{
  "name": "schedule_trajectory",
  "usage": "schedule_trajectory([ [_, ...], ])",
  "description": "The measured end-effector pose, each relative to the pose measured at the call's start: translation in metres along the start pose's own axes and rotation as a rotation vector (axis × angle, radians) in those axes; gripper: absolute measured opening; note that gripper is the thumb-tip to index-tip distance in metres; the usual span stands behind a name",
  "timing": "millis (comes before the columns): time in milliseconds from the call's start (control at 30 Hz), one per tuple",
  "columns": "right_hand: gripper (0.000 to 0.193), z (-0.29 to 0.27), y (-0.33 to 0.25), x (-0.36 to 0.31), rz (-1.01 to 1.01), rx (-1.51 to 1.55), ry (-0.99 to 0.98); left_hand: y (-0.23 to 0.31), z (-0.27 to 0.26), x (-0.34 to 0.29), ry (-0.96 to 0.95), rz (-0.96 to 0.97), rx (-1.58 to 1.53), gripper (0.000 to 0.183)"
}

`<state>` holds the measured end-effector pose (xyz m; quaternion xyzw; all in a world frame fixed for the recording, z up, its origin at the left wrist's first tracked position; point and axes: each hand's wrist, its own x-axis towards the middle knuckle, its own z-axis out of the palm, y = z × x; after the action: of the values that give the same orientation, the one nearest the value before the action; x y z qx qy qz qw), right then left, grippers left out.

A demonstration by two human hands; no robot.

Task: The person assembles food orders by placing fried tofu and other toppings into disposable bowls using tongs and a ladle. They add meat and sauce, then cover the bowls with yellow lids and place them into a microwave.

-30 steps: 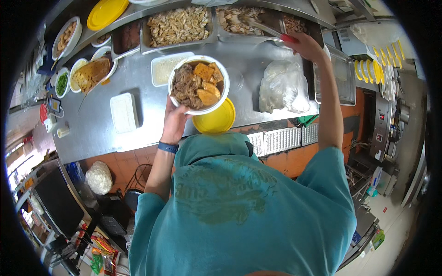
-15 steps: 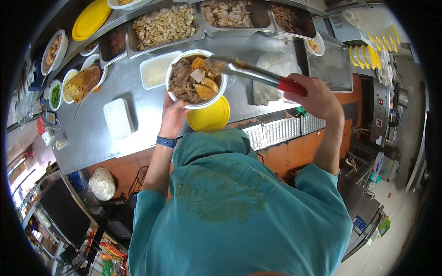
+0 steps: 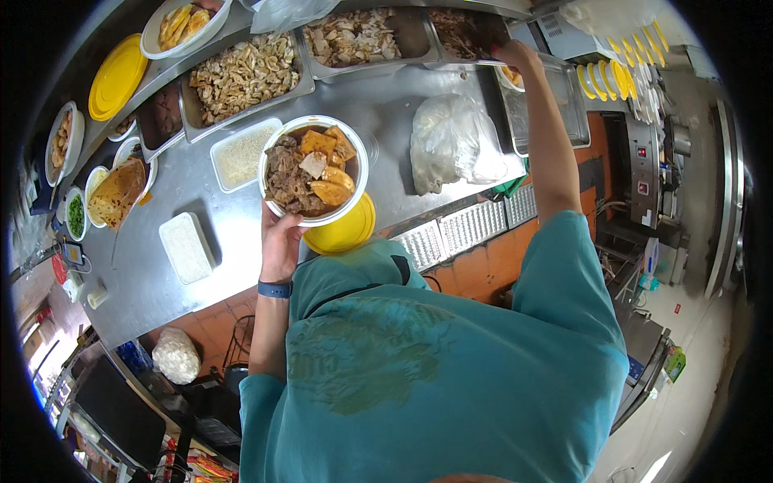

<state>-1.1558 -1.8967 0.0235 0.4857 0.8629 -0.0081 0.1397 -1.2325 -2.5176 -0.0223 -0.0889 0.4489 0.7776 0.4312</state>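
My left hand grips a round white bowl from below at its near left side. In the bowl lie dark chunks of meat, orange-brown pieces and a pale cube in dark sauce. Under the bowl's near right side shows a yellow lid on the counter. My right hand is stretched to the far right, at the edge of a metal pan of dark shredded meat. It is closed on the red-handled tongs, of which only a speck of red shows; their tips cannot be made out.
Sliced pale food and chopped meat fill neighbouring pans. A rice-filled container, a white lidded box and a clear plastic bag stand on the steel counter. Chopped greens sit at the left.
My right hand has swung with the tongs from beside the bowl up to the far right pan. The bowl, in my left hand, now sits slightly left and lower in view.
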Motion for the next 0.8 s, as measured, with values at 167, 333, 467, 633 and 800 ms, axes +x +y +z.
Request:
schedule_trajectory([
  [167,0.047,0.022,0.004,0.045,0.024,-0.036,-0.157,0.001,0.0,-0.001,0.038,-0.041,-0.024,0.075],
  [333,0.041,0.005,0.035,0.02,0.08,0.38,-0.295,0.005,0.002,0.001,0.042,-0.021,-0.012,0.072],
  [467,0.027,-0.023,0.047,-0.046,0.133,0.721,-0.346,0.008,0.002,0.001,0.022,0.009,-0.001,0.071],
  [633,0.028,-0.047,0.044,-0.141,0.02,0.923,-0.39,0.007,0.0,0.008,0.001,0.025,-0.032,0.075],
  [800,0.03,-0.053,0.029,-0.244,-0.079,0.947,-0.309,0.008,0.0,0.018,-0.032,0.021,-0.02,0.079],
])
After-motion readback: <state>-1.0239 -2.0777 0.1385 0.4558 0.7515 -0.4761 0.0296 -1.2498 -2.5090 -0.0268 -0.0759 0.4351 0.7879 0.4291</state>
